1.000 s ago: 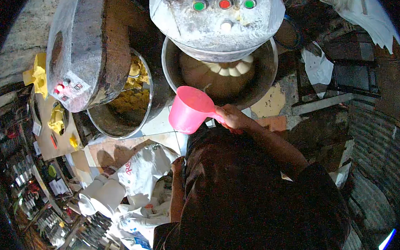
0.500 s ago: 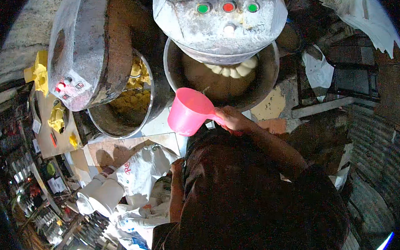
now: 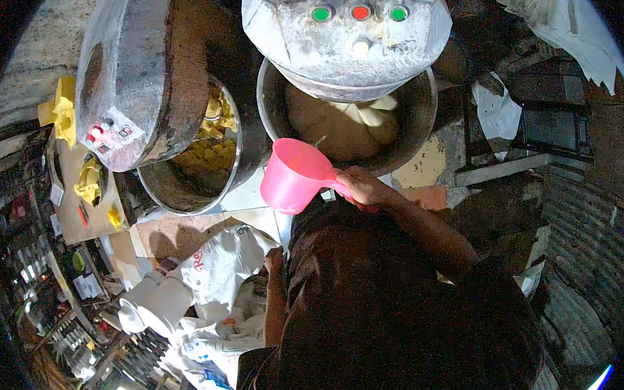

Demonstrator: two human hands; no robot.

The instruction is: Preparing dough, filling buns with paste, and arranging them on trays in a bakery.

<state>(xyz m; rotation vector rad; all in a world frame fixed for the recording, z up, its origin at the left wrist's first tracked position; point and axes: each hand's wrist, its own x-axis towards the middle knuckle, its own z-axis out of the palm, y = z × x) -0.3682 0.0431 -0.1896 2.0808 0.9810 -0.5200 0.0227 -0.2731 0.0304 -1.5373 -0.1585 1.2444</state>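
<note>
My right hand [image 3: 362,186] is closed round the handle of a pink plastic dipper [image 3: 291,179], held at the near rim of a big mixing bowl [image 3: 264,95]. The dipper is tilted slightly; its inside shows no clear contents. Pale dough [image 3: 363,123] lies in that bowl under the head of a mixer [image 3: 342,47], over a brownish mass. Low at my left side, my left hand [image 3: 274,260] is closed at the upper edge of a white sack [image 3: 225,265], and its fingers are partly in shadow.
A second mixer [image 3: 130,76] stands at left over a bowl [image 3: 183,205] of yellow crumbly dough. Yellow wrappers [image 3: 88,181] lie on a board [image 3: 75,216] beside it. White buckets [image 3: 166,306] stand by the sack. A wooden bar [image 3: 503,169] and corrugated sheeting [image 3: 581,233] are at right.
The pale dough in the large bowl has turned and changed shape under the mixer head. Both my hands and the dipper stay almost where they were.
</note>
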